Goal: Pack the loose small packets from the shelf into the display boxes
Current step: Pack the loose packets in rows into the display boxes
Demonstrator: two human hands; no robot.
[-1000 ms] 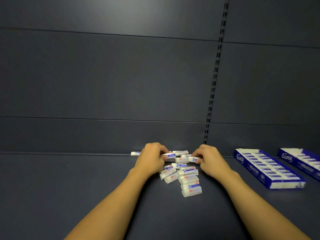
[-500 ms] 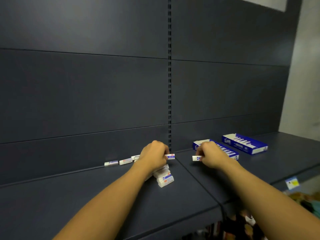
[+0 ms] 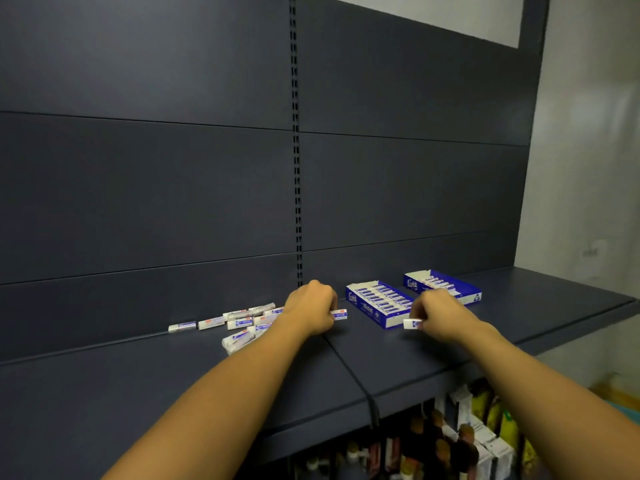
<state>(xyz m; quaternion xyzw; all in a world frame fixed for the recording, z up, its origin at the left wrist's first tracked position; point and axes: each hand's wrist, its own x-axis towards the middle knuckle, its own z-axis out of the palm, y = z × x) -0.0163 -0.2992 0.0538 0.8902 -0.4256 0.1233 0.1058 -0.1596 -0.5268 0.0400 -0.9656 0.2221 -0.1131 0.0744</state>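
Note:
Several small white packets with blue print lie in a loose pile [image 3: 242, 323] on the dark shelf [image 3: 173, 393]. My left hand [image 3: 310, 311] grips a packet [image 3: 340, 314] whose end sticks out to the right of its fingers. My right hand [image 3: 438, 315] pinches another white packet [image 3: 412, 323], just in front of the nearer blue display box [image 3: 379, 301]. That box holds rows of packets. A second blue display box [image 3: 443, 285] stands behind and to the right, partly filled.
The shelf's dark back panel [image 3: 398, 188] has a slotted upright [image 3: 296, 168] down its middle. A seam [image 3: 349, 372] splits the shelf into two boards. Bottles and cartons [image 3: 460, 441] fill the shelf below. A pale wall [image 3: 588, 168] stands at the right.
Both hands have left the pile with a packet each and moved right toward the boxes. The view has swung right, bringing the lower shelf into sight.

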